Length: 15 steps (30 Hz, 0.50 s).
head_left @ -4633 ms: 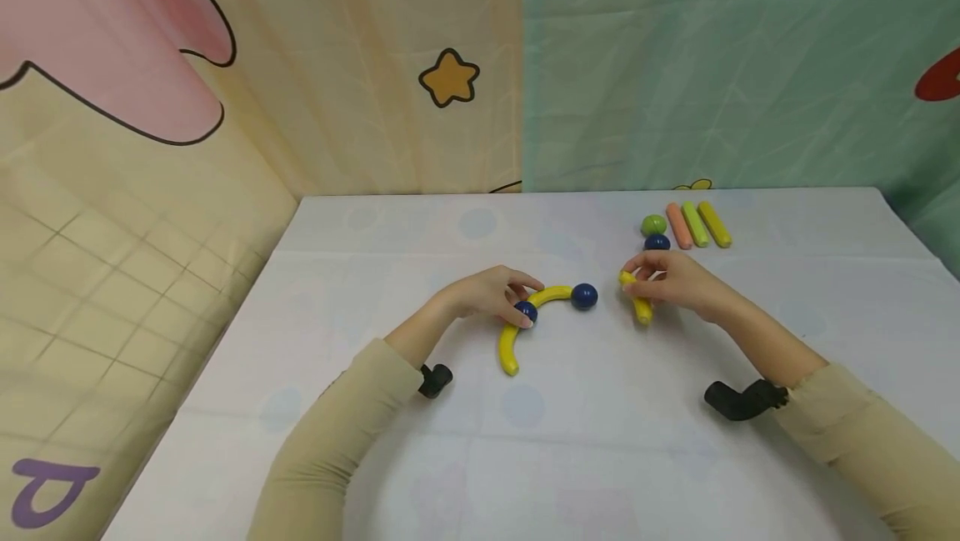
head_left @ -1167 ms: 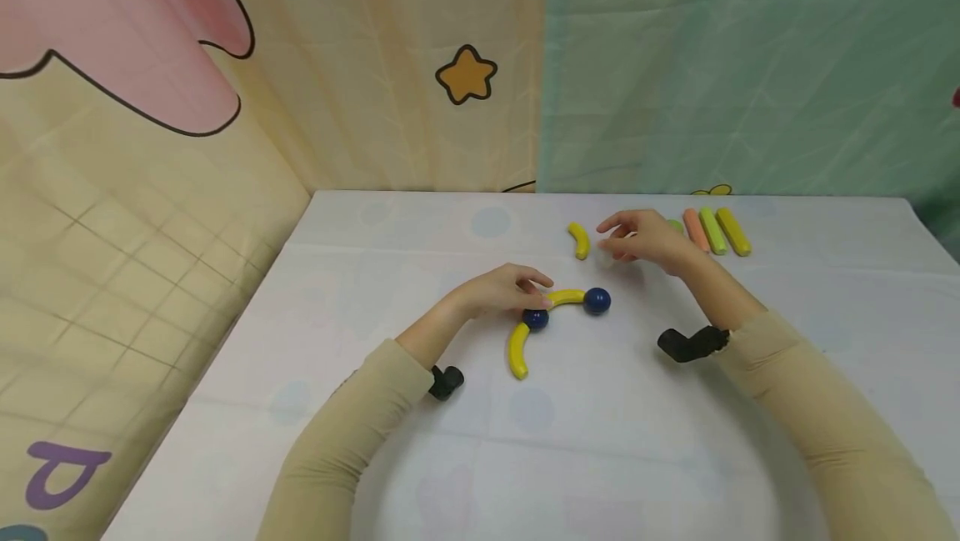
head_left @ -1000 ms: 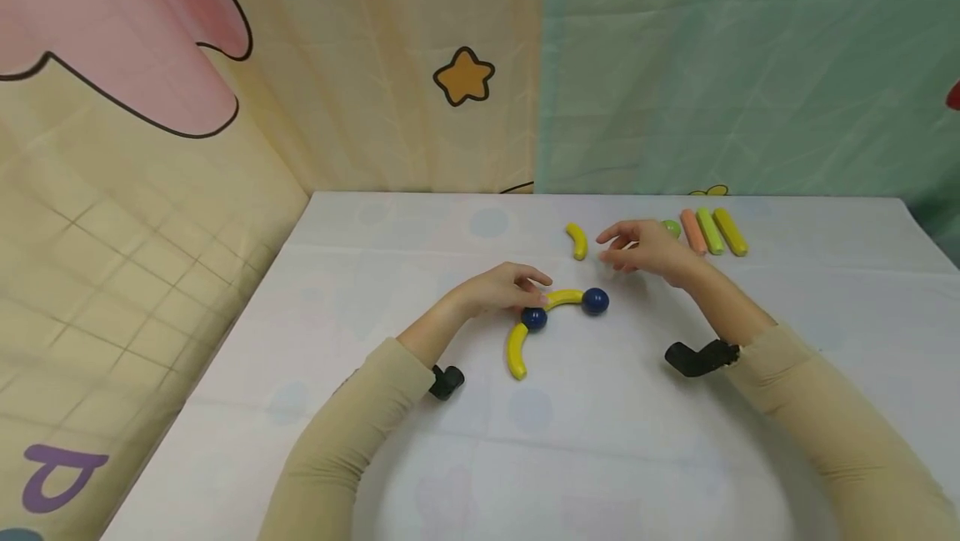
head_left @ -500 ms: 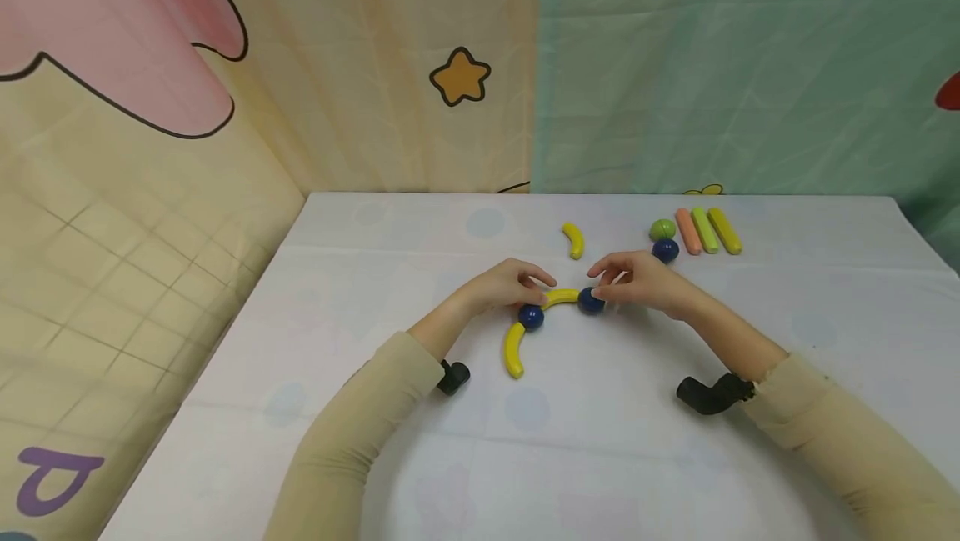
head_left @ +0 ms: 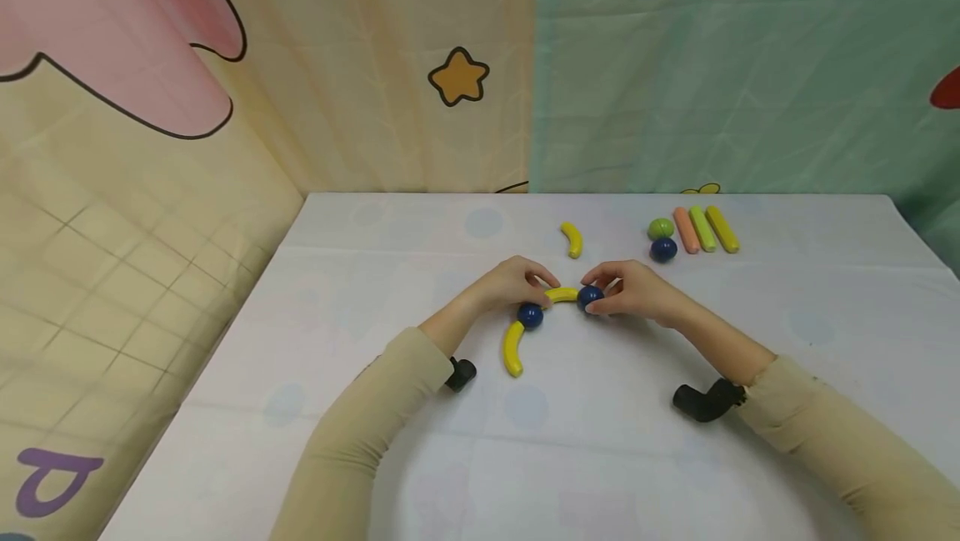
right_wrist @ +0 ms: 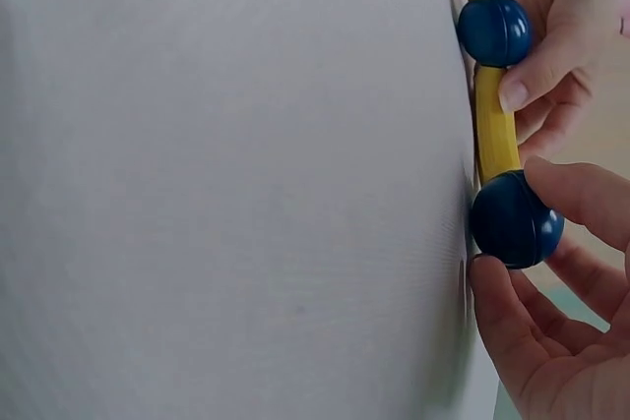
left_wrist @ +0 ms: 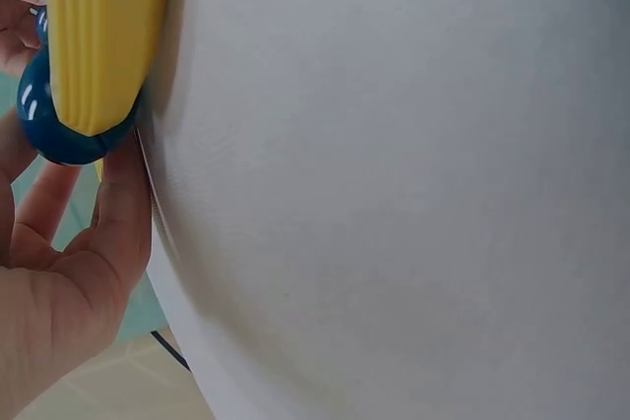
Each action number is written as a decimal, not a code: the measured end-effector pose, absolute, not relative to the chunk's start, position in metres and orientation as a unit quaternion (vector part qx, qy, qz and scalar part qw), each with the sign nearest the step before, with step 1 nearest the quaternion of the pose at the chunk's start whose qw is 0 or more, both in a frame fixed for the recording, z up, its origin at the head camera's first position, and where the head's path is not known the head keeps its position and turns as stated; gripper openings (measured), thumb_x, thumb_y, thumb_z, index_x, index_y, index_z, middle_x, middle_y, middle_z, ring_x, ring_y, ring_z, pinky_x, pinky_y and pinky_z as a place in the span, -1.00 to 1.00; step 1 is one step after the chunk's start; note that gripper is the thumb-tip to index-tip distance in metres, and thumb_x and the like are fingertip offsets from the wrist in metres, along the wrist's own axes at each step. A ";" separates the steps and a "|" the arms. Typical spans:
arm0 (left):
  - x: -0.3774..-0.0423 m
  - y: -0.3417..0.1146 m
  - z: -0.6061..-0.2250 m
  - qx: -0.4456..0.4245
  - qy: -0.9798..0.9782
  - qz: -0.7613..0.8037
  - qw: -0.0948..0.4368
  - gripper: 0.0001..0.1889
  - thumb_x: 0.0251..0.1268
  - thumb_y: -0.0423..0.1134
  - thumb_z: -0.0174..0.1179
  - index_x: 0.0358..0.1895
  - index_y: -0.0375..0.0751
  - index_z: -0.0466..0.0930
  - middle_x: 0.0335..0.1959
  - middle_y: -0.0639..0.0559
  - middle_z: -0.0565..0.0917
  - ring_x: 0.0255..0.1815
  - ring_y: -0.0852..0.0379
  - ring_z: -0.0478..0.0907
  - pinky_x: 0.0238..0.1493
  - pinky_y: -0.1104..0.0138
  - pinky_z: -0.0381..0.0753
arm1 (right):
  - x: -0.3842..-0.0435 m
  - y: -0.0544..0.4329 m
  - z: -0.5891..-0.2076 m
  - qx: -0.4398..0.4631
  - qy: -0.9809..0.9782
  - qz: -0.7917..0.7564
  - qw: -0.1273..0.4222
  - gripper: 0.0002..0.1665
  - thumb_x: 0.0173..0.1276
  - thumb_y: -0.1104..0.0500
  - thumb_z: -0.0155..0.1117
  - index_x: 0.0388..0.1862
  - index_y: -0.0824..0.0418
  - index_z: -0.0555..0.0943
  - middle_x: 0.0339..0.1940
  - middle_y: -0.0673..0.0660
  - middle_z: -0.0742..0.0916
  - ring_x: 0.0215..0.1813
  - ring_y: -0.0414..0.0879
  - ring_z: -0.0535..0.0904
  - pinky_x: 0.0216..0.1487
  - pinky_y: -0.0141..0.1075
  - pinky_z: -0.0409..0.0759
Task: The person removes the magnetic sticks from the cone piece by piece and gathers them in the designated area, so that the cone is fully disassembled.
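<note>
On the white table a chain runs from a curved yellow stick (head_left: 512, 349) to a dark blue ball (head_left: 530, 316), a second curved yellow stick (head_left: 562, 295) and another dark blue ball (head_left: 590, 299). My left hand (head_left: 513, 283) pinches the second stick close to the first ball. At the chain's right end my right hand (head_left: 637, 291) grips the end ball between thumb and fingers. The right wrist view shows the end ball (right_wrist: 514, 221) touching its stick (right_wrist: 496, 125). Close up in the left wrist view, the first stick (left_wrist: 103, 36) meets its ball (left_wrist: 44, 125).
A shorter curved yellow piece (head_left: 572, 239) lies behind the chain. At the back right are a green ball (head_left: 661, 228), a loose dark blue ball (head_left: 663, 249), and straight sticks in orange (head_left: 686, 230), light green (head_left: 702, 228) and yellow (head_left: 722, 229). Printed curtains hang behind the table.
My right hand let go of the shorter yellow piece at the back, came forward and took hold of the end ball. My left hand's grip shifted from the first ball to the second stick.
</note>
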<state>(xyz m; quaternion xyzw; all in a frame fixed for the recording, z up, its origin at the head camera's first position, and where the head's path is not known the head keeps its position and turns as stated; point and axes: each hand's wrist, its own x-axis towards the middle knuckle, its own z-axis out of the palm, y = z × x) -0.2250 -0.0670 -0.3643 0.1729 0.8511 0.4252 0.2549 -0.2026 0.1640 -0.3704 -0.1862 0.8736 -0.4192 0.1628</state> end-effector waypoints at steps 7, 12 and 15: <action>-0.223 -0.066 -0.362 0.175 0.862 0.413 0.238 -0.71 0.09 -0.37 0.32 -0.07 -0.20 0.66 -0.31 -0.03 0.61 -0.37 0.16 0.48 -0.33 0.47 0.46 | -0.203 0.160 -0.371 -0.195 0.884 -0.399 0.145 -0.55 0.10 0.21 0.42 -0.02 0.33 0.57 -0.24 0.20 0.59 -0.30 -0.03 0.46 -0.35 -0.36 0.49; -0.223 -0.066 -0.363 0.182 0.863 0.408 0.235 -0.72 0.09 -0.37 0.32 -0.07 -0.19 0.67 -0.32 -0.03 0.62 -0.37 0.16 0.49 -0.33 0.47 0.46 | -0.201 0.158 -0.373 -0.200 0.886 -0.397 0.130 -0.58 0.08 0.22 0.44 -0.08 0.33 0.59 -0.26 0.19 0.60 -0.30 -0.04 0.46 -0.36 -0.36 0.49; -0.223 -0.065 -0.364 0.183 0.863 0.409 0.235 -0.72 0.08 -0.38 0.33 -0.08 -0.20 0.67 -0.33 -0.03 0.62 -0.38 0.16 0.49 -0.33 0.47 0.46 | -0.199 0.158 -0.374 -0.200 0.889 -0.393 0.127 -0.60 0.06 0.23 0.44 -0.10 0.32 0.60 -0.26 0.17 0.60 -0.29 -0.04 0.46 -0.33 -0.36 0.49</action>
